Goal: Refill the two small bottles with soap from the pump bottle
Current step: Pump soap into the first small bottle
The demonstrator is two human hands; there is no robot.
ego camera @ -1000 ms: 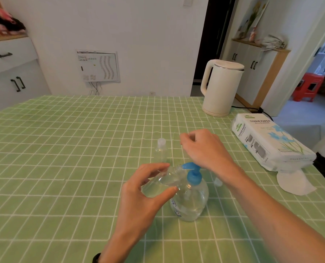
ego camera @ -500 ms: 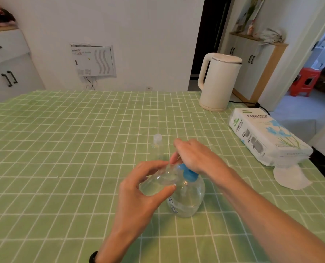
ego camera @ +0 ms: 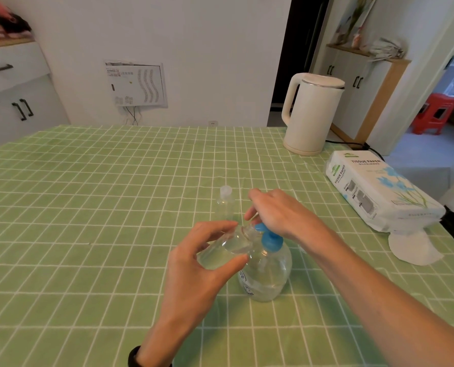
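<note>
While tilted, small bottle [ego camera: 227, 250] holds clear soap.

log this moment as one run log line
step: filling first small bottle | left hand: holds small bottle tilted at spout | right hand: on pump bottle head | second small bottle: capped, upright behind

— Where is there room to pass?
— The green checked tablecloth [ego camera: 88, 207] lies bare to the left and front.
— And blocked?
— Kettle [ego camera: 313, 115] and tissue pack [ego camera: 379, 192] crowd the right; a capped small bottle [ego camera: 225, 202] stands just behind the hands.
</note>
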